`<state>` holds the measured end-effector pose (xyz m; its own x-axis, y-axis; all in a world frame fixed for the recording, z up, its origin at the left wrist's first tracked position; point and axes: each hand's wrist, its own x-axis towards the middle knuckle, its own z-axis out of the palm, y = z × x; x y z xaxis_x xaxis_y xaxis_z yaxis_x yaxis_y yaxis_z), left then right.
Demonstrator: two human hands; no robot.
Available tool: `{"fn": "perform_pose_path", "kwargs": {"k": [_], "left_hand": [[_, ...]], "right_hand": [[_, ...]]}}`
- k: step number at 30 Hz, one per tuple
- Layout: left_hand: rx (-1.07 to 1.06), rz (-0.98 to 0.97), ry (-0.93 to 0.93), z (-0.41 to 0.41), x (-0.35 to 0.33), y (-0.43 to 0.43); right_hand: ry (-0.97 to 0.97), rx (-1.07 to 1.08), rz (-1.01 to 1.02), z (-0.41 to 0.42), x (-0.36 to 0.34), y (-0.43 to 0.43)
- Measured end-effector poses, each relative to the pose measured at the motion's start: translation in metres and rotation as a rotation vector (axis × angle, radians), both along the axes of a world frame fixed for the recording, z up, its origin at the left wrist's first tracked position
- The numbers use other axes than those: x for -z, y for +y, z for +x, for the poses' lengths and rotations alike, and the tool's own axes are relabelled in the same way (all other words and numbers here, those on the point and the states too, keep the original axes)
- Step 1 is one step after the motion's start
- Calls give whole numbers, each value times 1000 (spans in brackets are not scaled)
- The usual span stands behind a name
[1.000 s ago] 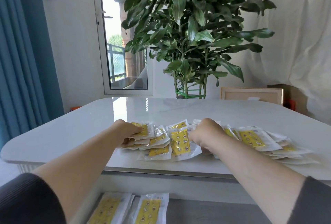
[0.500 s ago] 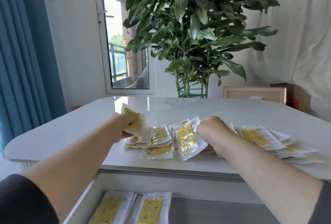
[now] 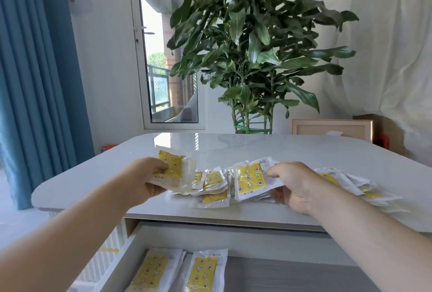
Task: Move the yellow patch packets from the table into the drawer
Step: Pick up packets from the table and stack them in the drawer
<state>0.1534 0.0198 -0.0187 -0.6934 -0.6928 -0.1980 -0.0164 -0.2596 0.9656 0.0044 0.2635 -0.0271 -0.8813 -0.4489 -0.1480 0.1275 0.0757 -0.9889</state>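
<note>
Several yellow patch packets (image 3: pixel 214 182) lie spread in a row along the near side of the white table (image 3: pixel 268 151). My left hand (image 3: pixel 142 180) grips a small stack of packets (image 3: pixel 174 170), lifted off the table at the row's left end. My right hand (image 3: pixel 294 184) pinches another yellow packet (image 3: pixel 251 180) by its right edge, raised just above the pile. More packets (image 3: pixel 346 183) trail off to the right behind my right wrist. Below the table's front edge the drawer (image 3: pixel 292 270) stands open, with two packets (image 3: pixel 203 273) lying flat at its left end.
A large leafy potted plant (image 3: pixel 254 46) stands behind the table. A framed panel (image 3: pixel 332 129) leans at the back right beside a white draped sheet. A glass door and blue curtain (image 3: pixel 35 69) are on the left. The drawer's grey floor shows bare to the right.
Both hands have lifted their packets off the pile and drawn them toward me. The left stack now stands higher and more upright. The camera has tilted down, showing more of the drawer.
</note>
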Motion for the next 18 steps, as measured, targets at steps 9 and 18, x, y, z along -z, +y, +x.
{"fn": "perform_pose_path", "kwargs": {"k": [9,18], "left_hand": [[116,89,-47,66,12,34],[409,13,-488,77,50,14]], "right_hand": [[-218,-95,-167,44,3,38],[-292,-173,-142,60,9,38]]}}
